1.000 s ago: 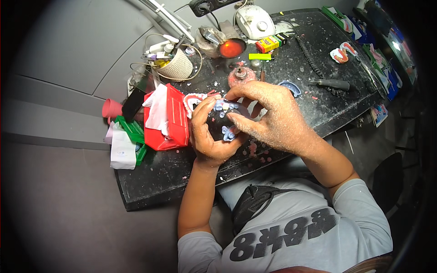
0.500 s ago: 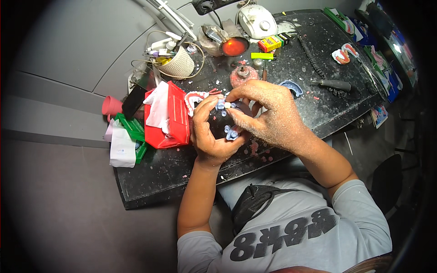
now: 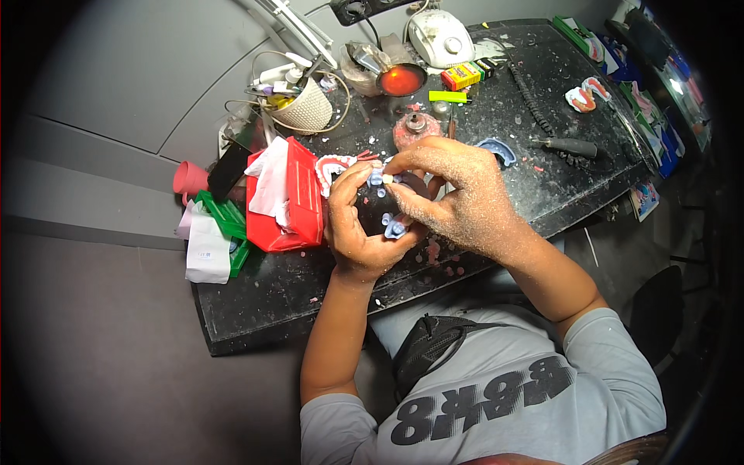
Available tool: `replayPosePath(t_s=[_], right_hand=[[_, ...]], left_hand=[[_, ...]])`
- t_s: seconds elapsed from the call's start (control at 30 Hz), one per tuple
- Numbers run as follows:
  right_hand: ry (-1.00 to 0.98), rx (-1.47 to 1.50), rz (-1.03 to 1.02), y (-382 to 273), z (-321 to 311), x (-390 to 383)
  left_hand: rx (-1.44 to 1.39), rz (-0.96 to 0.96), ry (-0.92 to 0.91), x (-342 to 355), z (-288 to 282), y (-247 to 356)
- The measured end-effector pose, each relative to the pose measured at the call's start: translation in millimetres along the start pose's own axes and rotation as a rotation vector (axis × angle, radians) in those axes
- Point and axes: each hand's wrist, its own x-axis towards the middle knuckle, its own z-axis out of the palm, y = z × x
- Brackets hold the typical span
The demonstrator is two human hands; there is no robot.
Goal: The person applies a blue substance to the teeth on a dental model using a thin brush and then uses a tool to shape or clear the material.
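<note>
Far L: pink cup (image 3: 190,179) at desk edge, then white paper slip (image 3: 208,252) lying over a green tray (image 3: 239,262). Next, red box (image 3: 304,198) w/ crumpled white tissue (image 3: 268,184) sticking out; behind it, woven pot (image 3: 304,113) full of tools & cables. Just R of box, red-&-white dental model (image 3: 328,169), partly behind the fingers.

L hand (image 3: 353,232) is curved in a C, fingertips at top, thumb at bottom, w/ hold of blue dental piece (image 3: 397,227); blue shows at both ends of the C, can't tell if it's all one pc. It's up over the desk's near edge, betw. the two hands. Small white bit (image 3: 388,179) sits against the upper blue part, pinched betw. R hand (image 3: 467,200) thumb & index, tips nearly together; other R fingers curl behind.

Beyond the hands, L to R: dish (image 3: 401,80) glowing orange-red, pinkish jar (image 3: 414,133) w/ metal top, white control unit (image 3: 440,39), lime lighter (image 3: 449,97), yellow-red carton (image 3: 461,75). R of the R hand: blue tray (image 3: 500,152), grey handpiece (image 3: 572,146) w/ coiled cord, another red-&-white model (image 3: 580,98) near far R side of black desk (image 3: 263,314).
</note>
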Motion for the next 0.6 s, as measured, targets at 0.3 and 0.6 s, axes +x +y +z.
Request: replayPosePath(t_s=[0.3, 0.6], right_hand=[[0.011, -0.005, -0.023, -0.9, 0.2, 0.6], [0.014, -0.002, -0.01, -3.3, -0.8, 0.6]], left_hand=[[-0.024, -0.008, 0.013, 0.2, 1.7, 0.1], [0.012, -0.003, 0.001, 2.2, 1.4, 2.7]])
